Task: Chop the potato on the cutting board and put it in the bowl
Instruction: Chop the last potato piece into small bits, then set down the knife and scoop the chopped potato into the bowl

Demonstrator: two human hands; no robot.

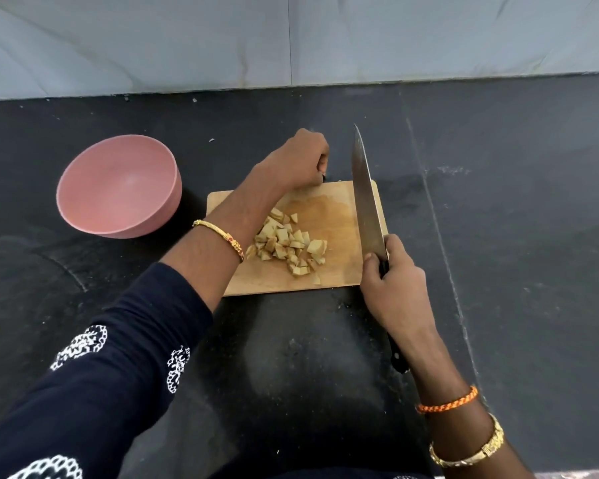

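A pile of several small potato pieces (287, 247) lies in the middle of the wooden cutting board (338, 271). My left hand (294, 160) reaches over the pile and its curled fingers hold the board's far edge. My right hand (391, 285) grips the black handle of a large knife (365, 195). The blade points away from me along the board's right side, clear of the potato pieces. An empty pink bowl (118, 188) stands on the counter to the left of the board.
The board and bowl sit on a dark counter (498, 236) backed by a pale grey wall (291, 39). A seam runs down the counter to the right of the board. Small crumbs lie scattered near the board.
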